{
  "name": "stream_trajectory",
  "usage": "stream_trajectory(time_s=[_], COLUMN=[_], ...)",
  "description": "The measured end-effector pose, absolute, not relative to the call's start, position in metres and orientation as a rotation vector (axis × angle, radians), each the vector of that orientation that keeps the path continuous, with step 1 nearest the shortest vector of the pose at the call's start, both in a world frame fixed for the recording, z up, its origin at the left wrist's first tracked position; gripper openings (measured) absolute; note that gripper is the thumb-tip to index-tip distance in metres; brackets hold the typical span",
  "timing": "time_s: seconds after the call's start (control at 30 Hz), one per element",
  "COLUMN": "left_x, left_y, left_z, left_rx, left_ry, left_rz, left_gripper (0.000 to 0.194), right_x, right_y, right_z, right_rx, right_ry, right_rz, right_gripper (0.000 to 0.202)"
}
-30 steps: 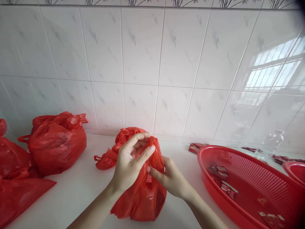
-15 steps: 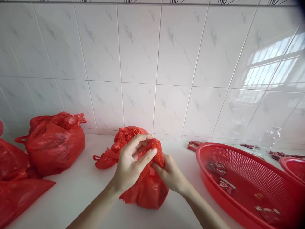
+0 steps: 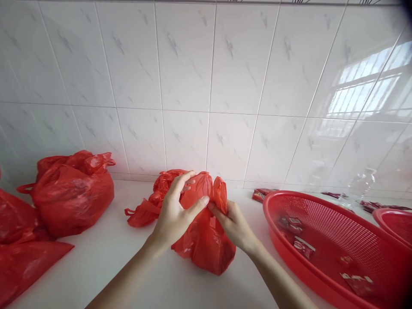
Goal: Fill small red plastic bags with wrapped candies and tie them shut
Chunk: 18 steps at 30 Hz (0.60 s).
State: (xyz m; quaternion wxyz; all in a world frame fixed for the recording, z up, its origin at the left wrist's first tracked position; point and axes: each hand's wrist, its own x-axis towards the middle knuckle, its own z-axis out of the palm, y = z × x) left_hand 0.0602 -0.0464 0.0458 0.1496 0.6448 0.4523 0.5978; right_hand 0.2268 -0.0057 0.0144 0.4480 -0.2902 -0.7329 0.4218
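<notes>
The head view showed a red plastic bag (image 3: 214,249) upright between the two hands, its gathered top at the fingertips and its fuller body just below them. The right hand (image 3: 237,225) grasped the plastic between thumb and bent fingers; the left hand (image 3: 174,216) laid its thumb on it, fingers loosely curved, though whether they gripped could not be told. Just behind the left fingers lay crumpled red bags (image 3: 144,213); well apart to their left sat a bulging bag (image 3: 75,195). Right of the right fingers stood a red basket (image 3: 273,223) holding small packets (image 3: 303,247), a clear bottle (image 3: 362,184) beyond it.
</notes>
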Motion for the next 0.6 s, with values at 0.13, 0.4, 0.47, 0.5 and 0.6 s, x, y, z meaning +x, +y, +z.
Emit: stream_trajectory(time_s=[0.13,0.4,0.47,0.5,0.6], left_x=[0.056,0.053,0.052,0.052,0.051], left_y=[-0.037,-0.032,-0.031,-0.030,-0.027], left_z=[0.040,0.038,0.037,0.036,0.034], left_rx=[1.824,1.889,1.871,1.863,1.828], left_ry=[1.364,1.488,1.467,1.442,1.358], left_rz=[1.596,1.531,1.499,1.484,1.451], left_gripper=[0.054,0.025,0.025,0.025,0.026], right_x=[0.228,0.230,0.232,0.233,0.235], right_y=[-0.003,0.001,0.002,0.002,0.002], right_z=[0.014,0.015,0.015,0.015,0.017], right_rx=[-0.705,-0.708,-0.718,-0.720,-0.721], right_ry=[-1.840,-1.939,-1.975,-1.990,-2.031], right_rz=[0.994,0.972,0.965,0.957,0.933], right_gripper=[0.035,0.028,0.026,0.026,0.025])
